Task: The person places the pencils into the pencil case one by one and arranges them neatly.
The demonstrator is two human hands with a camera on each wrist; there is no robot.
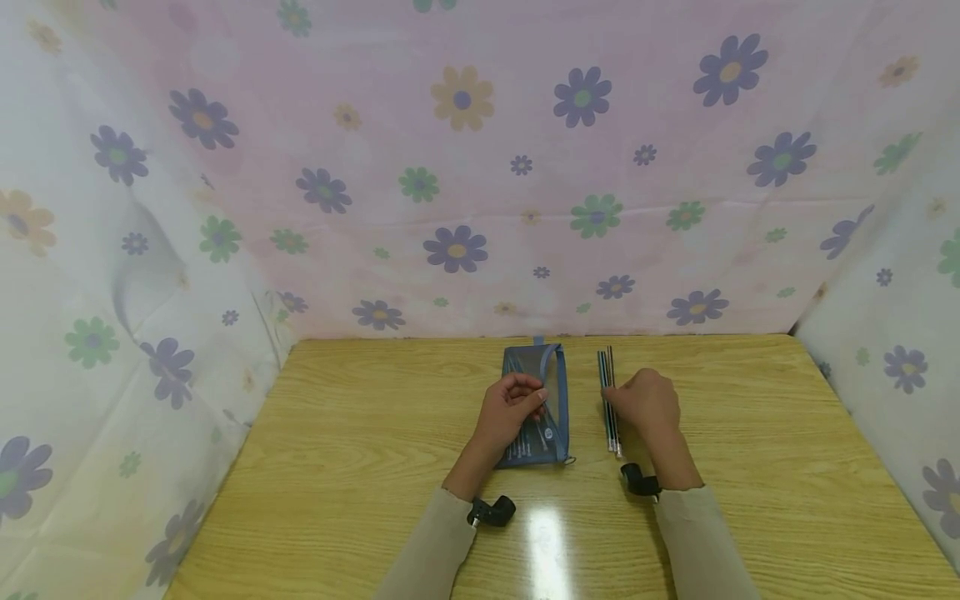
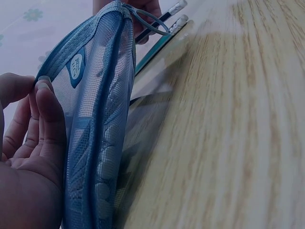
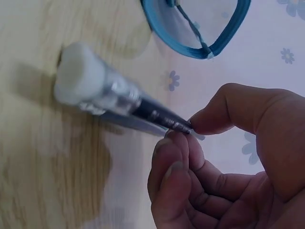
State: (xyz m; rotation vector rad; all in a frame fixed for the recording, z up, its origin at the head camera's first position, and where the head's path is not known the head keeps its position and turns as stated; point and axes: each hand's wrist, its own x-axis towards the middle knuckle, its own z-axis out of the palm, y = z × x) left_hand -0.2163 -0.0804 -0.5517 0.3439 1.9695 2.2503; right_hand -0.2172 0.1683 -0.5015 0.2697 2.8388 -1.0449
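Observation:
A blue mesh zip pouch (image 1: 537, 443) lies on the table, its zipped side gaping. My left hand (image 1: 510, 412) pinches the pouch's upper edge between thumb and fingers, which the left wrist view shows close up. Several pale rounded ends (image 2: 106, 164) show through the mesh. To the right of the pouch, a few pencils (image 1: 603, 367) lie side by side. My right hand (image 1: 647, 402) pinches a dark pencil (image 3: 159, 116) with thumb and fingertips. White erasers (image 3: 78, 71) cap the near ends in the right wrist view.
The wood-grain table (image 1: 360, 483) extends around both hands. A flowered cloth (image 1: 517, 275) hangs along its far edge, with more cloth at both sides. Dark wrist cameras (image 1: 495, 511) sit at the sleeve cuffs. A ring pull (image 1: 570, 460) hangs at the pouch's near corner.

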